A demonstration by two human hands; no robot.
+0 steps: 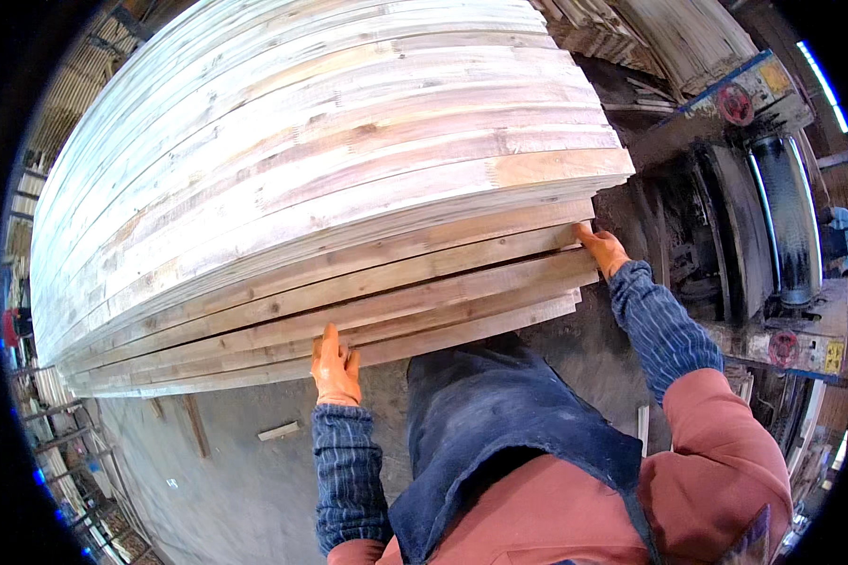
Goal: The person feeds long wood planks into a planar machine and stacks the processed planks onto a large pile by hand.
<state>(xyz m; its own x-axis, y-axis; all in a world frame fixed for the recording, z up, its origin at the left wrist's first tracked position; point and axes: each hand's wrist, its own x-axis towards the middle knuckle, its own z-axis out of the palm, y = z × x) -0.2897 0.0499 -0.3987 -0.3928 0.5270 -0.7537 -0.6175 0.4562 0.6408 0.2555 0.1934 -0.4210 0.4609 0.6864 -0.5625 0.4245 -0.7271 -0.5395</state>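
Observation:
A big stack of pale wooden planks [377,122] fills the view ahead of me. Along its near side, several narrower planks step down, and a dark gap runs behind one loose plank [462,285]. My left hand [336,372], in an orange glove, is closed on the near edge of these planks, one finger stretched along the wood; its other fingers are partly hidden. At the right end, my right hand [605,250], also gloved in orange, is closed round the end of the loose plank, with its fingertips out of sight.
To the right stands a machine with a shiny metal roller [786,221] and red round knobs [735,104]. More stacked timber [678,38] lies at the far right. A wood offcut [279,430] lies on the grey floor [226,490]. Metal racks [75,452] stand at the left.

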